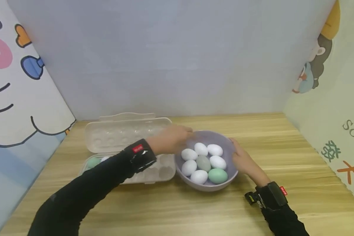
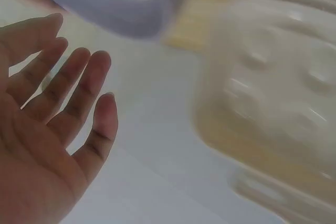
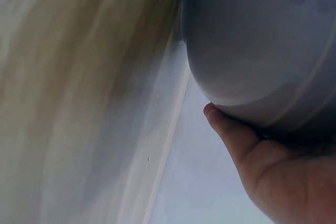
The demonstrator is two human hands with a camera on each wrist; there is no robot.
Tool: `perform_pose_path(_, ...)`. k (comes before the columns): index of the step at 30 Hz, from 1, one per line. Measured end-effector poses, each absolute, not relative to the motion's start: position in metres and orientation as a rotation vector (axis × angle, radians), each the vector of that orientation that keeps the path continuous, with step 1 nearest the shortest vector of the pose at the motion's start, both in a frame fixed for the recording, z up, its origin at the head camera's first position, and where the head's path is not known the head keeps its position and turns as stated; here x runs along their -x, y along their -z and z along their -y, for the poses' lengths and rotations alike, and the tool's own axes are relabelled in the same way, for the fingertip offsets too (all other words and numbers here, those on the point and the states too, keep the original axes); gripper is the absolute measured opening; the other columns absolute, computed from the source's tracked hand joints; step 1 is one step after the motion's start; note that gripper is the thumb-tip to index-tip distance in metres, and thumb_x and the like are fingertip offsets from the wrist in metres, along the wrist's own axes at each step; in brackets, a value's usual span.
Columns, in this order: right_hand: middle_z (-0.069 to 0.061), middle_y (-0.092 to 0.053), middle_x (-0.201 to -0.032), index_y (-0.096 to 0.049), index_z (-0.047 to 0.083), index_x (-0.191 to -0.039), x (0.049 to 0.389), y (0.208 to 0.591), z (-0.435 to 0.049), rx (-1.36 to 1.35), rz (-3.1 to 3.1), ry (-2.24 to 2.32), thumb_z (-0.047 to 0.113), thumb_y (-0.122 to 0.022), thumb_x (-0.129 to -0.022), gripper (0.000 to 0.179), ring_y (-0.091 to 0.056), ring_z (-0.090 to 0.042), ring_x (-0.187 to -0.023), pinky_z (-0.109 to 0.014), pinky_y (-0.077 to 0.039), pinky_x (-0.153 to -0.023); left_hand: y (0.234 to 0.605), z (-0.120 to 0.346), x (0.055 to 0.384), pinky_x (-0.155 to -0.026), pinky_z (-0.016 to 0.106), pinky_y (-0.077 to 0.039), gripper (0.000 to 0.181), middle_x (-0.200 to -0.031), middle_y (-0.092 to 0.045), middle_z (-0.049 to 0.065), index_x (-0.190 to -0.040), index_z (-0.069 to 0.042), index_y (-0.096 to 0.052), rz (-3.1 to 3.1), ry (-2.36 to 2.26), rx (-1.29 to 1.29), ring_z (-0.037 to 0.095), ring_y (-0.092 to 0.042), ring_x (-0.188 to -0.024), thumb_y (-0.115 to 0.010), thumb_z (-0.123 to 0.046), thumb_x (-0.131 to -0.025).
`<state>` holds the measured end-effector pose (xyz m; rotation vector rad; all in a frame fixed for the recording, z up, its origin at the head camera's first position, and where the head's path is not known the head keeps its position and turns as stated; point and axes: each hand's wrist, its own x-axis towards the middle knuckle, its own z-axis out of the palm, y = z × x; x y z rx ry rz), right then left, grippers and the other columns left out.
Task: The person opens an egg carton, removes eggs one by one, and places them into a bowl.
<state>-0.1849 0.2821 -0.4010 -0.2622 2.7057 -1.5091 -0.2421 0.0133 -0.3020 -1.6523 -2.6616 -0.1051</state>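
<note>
Head view placed the person's left sleeve [image 1: 85,188] nearest, slanting across the front of the egg carton [image 1: 165,180]. Its low line looked like a hazard: a dip of the forearm could catch the carton's edge or nudge the eggs within.

Just beyond, on the wooden table [image 1: 194,213], sat the purple bowl [image 1: 206,188], upright, with eight eggs in view: six white eggs [image 1: 199,177], a green egg [image 1: 218,176] near the front and a greyish egg [image 1: 203,163] amid the others. The right hand [image 1: 247,162] gripped its right side, a digit pressed along the outer wall in the right wrist view. Because that hold was on one side only, a hard pull or lift there could probably tip the bowl and send the loose eggs rolling against each other. The bowl's left rim stood right by the carton's end, so a sideways shove might jolt both.

In the carton's base, a pale green egg [image 1: 93,163] and part of a white one showed at the left end; the right-end cups [image 1: 166,172] were bare, and the arm hid the middle.

Farther back, the left hand [image 1: 171,139] hung above the gap between carton and bowl, fingers spread and holding nothing; a hasty reach could knock the rim. Behind it the clear lid [image 1: 127,134] lay folded back, with nothing visible in it.
</note>
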Motion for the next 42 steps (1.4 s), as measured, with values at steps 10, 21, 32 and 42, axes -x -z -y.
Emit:
perform_pose_path(10,-0.031,-0.024,-0.136,-0.014,0.002,-0.139,0.183,0.397,-0.281,0.327,-2.680,1.531,-0.006,-0.026,-0.083,0.058,-0.038,-0.049,-0.113,-0.052,-0.047,-0.078,0.315,0.146,0.239,-0.073,0.036,-0.048,0.022,-0.091,-0.060,0.006,-0.098,-0.006,-0.060,3.068,0.062,1.168,0.020,-0.056,-0.083,-0.065,-0.013,-0.078)
perform_pose_path(21,-0.034,-0.022,-0.136,-0.012,-0.001,-0.138,0.182,0.398,-0.281,0.344,-2.680,1.527,-0.007,-0.023,-0.083,0.056,-0.036,-0.050,-0.114,-0.055,-0.043,-0.083,0.347,0.201,0.237,-0.068,0.037,-0.044,0.023,-0.083,-0.057,0.000,-0.089,-0.007,-0.061,3.283,0.188,0.914,0.017,-0.048,-0.073,-0.071,-0.015,-0.070)
perform_pose_path(32,-0.033,-0.022,-0.136,-0.013,0.000,-0.138,0.182,0.395,-0.278,0.321,-2.689,1.503,-0.006,-0.023,-0.085,0.054,-0.035,-0.050,-0.115,-0.056,-0.041,-0.085,0.357,0.206,0.243,-0.077,0.043,-0.045,0.033,-0.093,-0.059,0.004,-0.097,-0.008,-0.062,3.291,0.214,0.901,0.019,-0.051,-0.081,-0.073,-0.017,-0.067)
perform_pose_path(42,-0.032,-0.021,-0.138,-0.012,0.000,-0.138,0.181,0.395,-0.280,0.291,-2.700,1.463,-0.005,-0.022,-0.085,0.055,-0.030,-0.049,-0.119,-0.059,-0.033,-0.091,0.332,0.196,0.238,-0.068,0.038,-0.047,0.030,-0.087,-0.058,0.004,-0.090,-0.007,-0.061,3.118,0.247,0.972,0.019,-0.052,-0.076,-0.073,-0.015,-0.063)
